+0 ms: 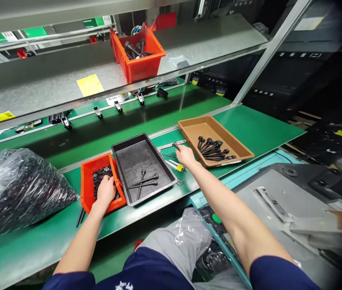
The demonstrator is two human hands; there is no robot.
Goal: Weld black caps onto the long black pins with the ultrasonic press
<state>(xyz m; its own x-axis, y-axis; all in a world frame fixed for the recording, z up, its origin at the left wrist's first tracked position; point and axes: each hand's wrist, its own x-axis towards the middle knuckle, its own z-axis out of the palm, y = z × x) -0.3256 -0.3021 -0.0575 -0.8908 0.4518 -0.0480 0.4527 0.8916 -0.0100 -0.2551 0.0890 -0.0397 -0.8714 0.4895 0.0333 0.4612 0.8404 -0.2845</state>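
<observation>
The left hand (106, 190) reaches into the red bin (87, 177) among small black parts (98, 176), its fingers partly hidden, so I cannot tell whether they grip anything; the right hand (185, 155) has its fingers drawn narrow on a black part (175, 146), held above the green bench (264, 127) just beside the brown tray (202, 125), where black-headed rods (212, 149) lie heaped, while between the hands the black tray (134, 157) carries crossed rods (141, 182)

One head-worn camera looks forward and down at the hands (106, 189) (185, 155) and bench (38, 247).
</observation>
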